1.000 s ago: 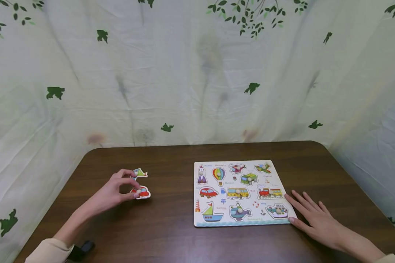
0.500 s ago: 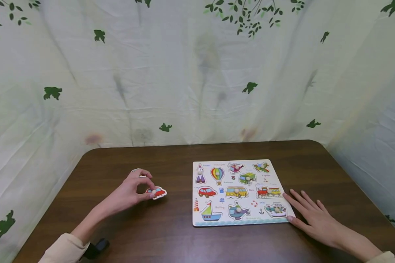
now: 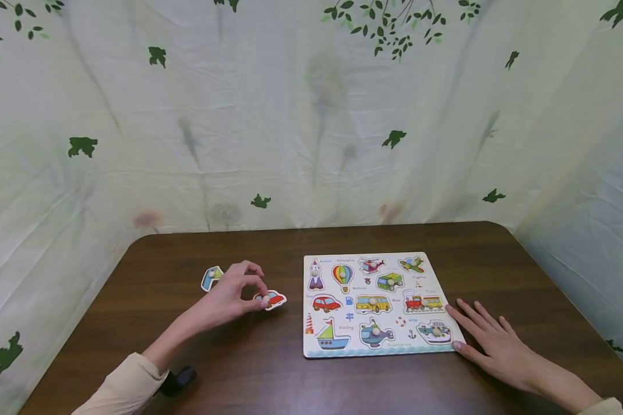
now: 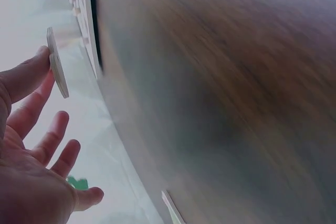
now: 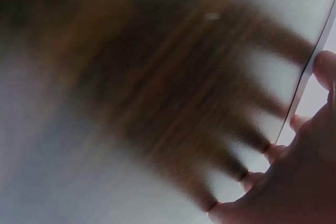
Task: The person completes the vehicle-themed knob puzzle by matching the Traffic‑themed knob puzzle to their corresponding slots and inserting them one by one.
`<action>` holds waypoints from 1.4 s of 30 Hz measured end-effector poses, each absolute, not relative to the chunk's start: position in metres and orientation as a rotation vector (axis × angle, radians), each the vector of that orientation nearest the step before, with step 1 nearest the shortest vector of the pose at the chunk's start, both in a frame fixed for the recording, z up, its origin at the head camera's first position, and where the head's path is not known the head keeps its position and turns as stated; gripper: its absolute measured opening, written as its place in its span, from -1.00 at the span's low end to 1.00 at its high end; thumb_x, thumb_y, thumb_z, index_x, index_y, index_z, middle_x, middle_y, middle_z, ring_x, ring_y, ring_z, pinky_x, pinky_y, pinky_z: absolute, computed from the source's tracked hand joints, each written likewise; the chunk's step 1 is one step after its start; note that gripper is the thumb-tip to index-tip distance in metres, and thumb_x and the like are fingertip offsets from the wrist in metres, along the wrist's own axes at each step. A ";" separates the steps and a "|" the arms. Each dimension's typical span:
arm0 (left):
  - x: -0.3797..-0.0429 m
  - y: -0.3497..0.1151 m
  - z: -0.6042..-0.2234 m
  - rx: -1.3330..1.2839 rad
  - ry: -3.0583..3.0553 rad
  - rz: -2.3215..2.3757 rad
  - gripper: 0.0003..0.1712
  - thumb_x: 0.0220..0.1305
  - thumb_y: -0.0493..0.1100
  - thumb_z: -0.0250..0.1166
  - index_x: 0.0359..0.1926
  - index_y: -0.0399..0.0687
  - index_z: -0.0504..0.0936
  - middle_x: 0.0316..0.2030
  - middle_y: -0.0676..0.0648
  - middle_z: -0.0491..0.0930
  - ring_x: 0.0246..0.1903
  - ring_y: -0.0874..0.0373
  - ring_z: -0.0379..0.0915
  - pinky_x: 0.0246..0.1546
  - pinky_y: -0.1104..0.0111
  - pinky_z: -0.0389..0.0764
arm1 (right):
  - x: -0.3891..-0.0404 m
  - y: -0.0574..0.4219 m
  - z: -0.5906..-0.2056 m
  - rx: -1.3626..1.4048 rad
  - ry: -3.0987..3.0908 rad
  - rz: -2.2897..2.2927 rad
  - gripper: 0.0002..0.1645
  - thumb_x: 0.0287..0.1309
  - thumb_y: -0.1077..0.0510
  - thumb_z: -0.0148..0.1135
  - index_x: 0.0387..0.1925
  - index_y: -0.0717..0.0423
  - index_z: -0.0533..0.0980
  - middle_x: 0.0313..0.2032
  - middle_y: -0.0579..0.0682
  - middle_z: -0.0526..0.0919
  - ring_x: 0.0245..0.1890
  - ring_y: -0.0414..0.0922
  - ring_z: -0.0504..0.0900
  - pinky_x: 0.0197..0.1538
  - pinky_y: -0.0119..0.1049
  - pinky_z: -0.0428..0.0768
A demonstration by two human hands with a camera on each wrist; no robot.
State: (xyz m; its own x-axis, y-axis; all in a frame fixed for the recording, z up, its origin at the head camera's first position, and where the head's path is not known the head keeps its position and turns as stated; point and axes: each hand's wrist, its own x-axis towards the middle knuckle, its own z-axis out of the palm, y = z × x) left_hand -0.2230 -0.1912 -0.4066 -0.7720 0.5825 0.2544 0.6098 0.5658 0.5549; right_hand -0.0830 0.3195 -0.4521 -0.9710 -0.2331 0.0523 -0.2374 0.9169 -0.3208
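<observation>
Between thumb and forefinger, my left hand (image 3: 231, 297) pinches a red car puzzle piece (image 3: 277, 300), left of the board. In the left wrist view the car piece (image 4: 59, 69) shows edge-on, raised off the table, the other fingers spread loosely. A sailboat puzzle piece (image 3: 210, 278) lies on the table behind that hand, partly covered by it. My right hand (image 3: 503, 351) rests flat with spread fingers, thumb and forefinger at the right edge of the white vehicle puzzle board (image 3: 430, 279). The right wrist view shows its fingertips on the table and the board's edge.
Knobbed vehicle pieces such as a yellow bus (image 3: 372, 303) sit in the board. Its red car picture (image 3: 326, 303) and sailboat picture (image 3: 333, 335) show no knobs. The brown table (image 3: 270, 374) has a printed white curtain (image 3: 291, 144) behind it.
My left hand has carried the red car piece rightward toward the board, uncovering part of the sailboat piece. The right hand stays at the board's edge.
</observation>
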 end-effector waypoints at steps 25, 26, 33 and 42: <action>-0.236 -0.116 -0.420 -1.152 -2.792 -0.929 -0.84 0.02 -0.14 0.54 -0.45 0.16 0.68 -0.12 0.04 0.43 -0.01 -0.02 0.28 0.06 0.00 0.25 | -0.084 0.321 -0.452 0.347 -3.099 0.512 -0.19 0.31 -0.28 0.12 0.50 -0.30 0.11 0.47 0.11 0.12 0.41 0.34 0.02 0.14 0.47 -0.03; -0.236 -0.114 -0.421 -1.154 -2.797 -0.938 -0.84 0.02 -0.13 0.54 -0.45 0.16 0.68 -0.12 0.04 0.42 0.00 -0.02 0.28 0.06 0.00 0.24 | -0.084 0.321 -0.452 0.348 -3.099 0.514 -0.19 0.31 -0.28 0.12 0.51 -0.30 0.11 0.47 0.12 0.12 0.41 0.34 0.02 0.14 0.47 -0.03; -0.237 -0.099 -0.428 -1.200 -2.781 -0.943 -0.85 0.03 -0.15 0.51 -0.47 0.15 0.66 -0.12 0.03 0.43 0.01 -0.05 0.27 0.08 0.01 0.22 | -0.085 0.320 -0.452 0.347 -3.097 0.502 -0.18 0.31 -0.27 0.13 0.51 -0.31 0.10 0.47 0.13 0.12 0.41 0.34 0.01 0.14 0.48 -0.04; -0.240 -0.086 -0.431 -1.205 -2.853 -0.898 -0.87 0.06 -0.11 0.51 -0.46 0.17 0.68 -0.12 0.05 0.39 0.02 0.00 0.23 0.02 0.12 0.28 | -0.084 0.320 -0.453 0.350 -3.086 0.502 -0.19 0.31 -0.26 0.13 0.51 -0.30 0.11 0.47 0.12 0.12 0.41 0.34 0.02 0.14 0.48 -0.04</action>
